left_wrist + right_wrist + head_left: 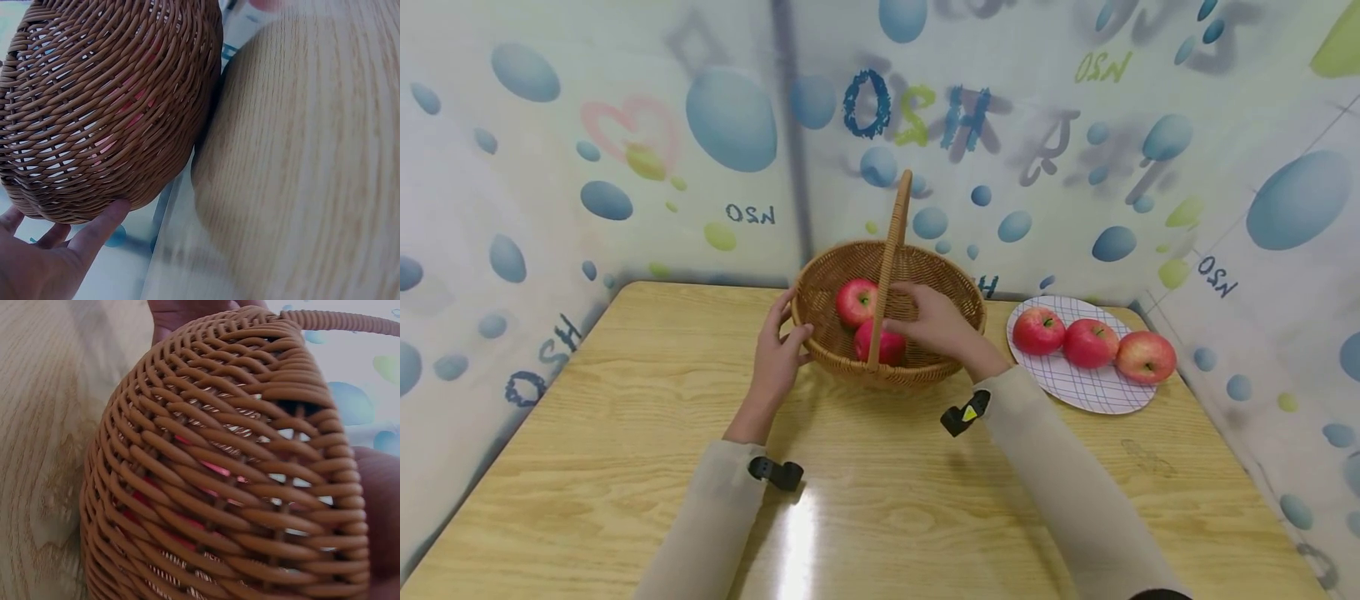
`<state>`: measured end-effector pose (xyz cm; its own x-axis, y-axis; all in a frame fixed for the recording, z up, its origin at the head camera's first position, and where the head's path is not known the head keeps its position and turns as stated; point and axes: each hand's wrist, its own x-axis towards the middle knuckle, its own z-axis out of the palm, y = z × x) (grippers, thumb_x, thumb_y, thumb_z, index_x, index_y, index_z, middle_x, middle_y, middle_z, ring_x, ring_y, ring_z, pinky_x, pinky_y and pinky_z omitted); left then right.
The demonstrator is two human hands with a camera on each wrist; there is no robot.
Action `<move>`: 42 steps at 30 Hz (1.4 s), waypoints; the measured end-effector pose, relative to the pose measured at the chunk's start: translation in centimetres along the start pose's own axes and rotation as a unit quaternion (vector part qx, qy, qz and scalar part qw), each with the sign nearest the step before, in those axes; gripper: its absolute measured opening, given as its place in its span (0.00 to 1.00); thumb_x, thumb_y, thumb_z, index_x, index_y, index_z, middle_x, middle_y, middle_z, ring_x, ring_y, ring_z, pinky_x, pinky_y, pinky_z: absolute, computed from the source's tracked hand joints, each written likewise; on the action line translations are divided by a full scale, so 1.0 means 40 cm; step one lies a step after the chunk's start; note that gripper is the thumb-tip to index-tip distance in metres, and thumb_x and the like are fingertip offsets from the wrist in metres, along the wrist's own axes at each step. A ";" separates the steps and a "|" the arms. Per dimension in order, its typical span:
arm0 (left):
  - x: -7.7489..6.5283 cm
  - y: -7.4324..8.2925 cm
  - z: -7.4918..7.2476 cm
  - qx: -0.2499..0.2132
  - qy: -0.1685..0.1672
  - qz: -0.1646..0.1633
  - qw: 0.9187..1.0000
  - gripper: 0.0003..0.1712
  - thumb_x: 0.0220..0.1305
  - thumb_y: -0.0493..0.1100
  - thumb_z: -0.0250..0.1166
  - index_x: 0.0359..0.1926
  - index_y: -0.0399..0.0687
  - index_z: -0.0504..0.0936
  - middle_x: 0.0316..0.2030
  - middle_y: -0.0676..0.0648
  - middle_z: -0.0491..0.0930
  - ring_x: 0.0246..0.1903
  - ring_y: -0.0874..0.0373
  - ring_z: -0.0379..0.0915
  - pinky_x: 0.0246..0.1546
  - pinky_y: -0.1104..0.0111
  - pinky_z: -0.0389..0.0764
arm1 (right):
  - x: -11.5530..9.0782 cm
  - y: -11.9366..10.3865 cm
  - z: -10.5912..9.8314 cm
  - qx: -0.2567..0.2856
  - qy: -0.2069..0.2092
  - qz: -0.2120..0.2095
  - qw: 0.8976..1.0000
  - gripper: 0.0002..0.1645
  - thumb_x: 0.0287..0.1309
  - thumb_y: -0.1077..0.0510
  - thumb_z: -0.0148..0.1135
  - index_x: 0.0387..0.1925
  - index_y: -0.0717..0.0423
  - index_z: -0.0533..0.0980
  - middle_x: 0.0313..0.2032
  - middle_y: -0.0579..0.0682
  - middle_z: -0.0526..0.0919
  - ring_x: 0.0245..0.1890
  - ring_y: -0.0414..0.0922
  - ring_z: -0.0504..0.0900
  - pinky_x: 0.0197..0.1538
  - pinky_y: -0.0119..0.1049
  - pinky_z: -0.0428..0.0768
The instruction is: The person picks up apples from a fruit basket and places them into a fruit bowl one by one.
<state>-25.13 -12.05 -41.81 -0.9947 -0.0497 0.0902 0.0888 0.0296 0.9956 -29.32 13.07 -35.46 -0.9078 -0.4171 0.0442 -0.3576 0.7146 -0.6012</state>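
With the left hand (777,354) pinching the rim of the basket (917,373) near the far edge of the tabletop (865,500), the right hand (936,321), fingers parted and seemingly empty, should clear the handle (892,250), leaving both apples (892,347) inside undisturbed.

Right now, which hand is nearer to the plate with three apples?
Right. The right hand reaches into the basket, left of the plate; the left hand touches the basket's left side, farther away.

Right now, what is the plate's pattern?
The plate is white with bluish crossing lines, head view best.
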 end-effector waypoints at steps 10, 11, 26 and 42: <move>-0.002 0.000 0.001 0.006 -0.001 0.001 1.000 0.35 0.76 0.42 0.50 0.79 0.70 0.56 0.77 0.42 0.53 0.68 0.37 0.66 0.55 0.43 0.81 | 0.025 -0.011 0.016 -0.035 -0.045 0.002 0.998 0.36 0.65 0.46 0.66 0.70 0.55 0.71 0.59 0.58 0.82 0.43 0.48 0.78 0.50 0.41 0.80; -0.002 -0.001 0.001 0.006 0.000 0.001 1.000 0.35 0.76 0.43 0.50 0.79 0.70 0.56 0.77 0.42 0.53 0.68 0.37 0.66 0.55 0.44 0.81 | 0.026 -0.012 0.017 -0.040 -0.047 0.003 0.998 0.36 0.65 0.46 0.66 0.70 0.55 0.71 0.58 0.58 0.83 0.40 0.47 0.76 0.48 0.40 0.79; 0.001 -0.004 0.001 0.004 0.000 0.008 1.000 0.35 0.75 0.42 0.50 0.78 0.68 0.57 0.76 0.42 0.55 0.67 0.37 0.67 0.54 0.43 0.82 | 0.039 -0.005 0.040 -0.058 -0.071 -0.025 0.995 0.24 0.58 0.48 0.73 0.53 0.54 0.82 0.43 0.49 0.84 0.42 0.44 0.75 0.47 0.35 0.77; -0.001 0.000 0.001 0.002 0.002 0.005 1.000 0.35 0.75 0.42 0.50 0.79 0.68 0.57 0.76 0.42 0.54 0.68 0.36 0.67 0.54 0.45 0.82 | 0.046 -0.013 0.050 -0.093 -0.095 -0.027 0.991 0.26 0.61 0.49 0.71 0.57 0.58 0.80 0.38 0.51 0.82 0.37 0.43 0.71 0.41 0.35 0.72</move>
<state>-25.08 -12.03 -41.82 -0.9935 -0.0529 0.1003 0.0986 0.0347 0.9945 -30.36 10.81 -36.65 -0.8345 -0.5438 -0.0891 -0.4556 0.7718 -0.4435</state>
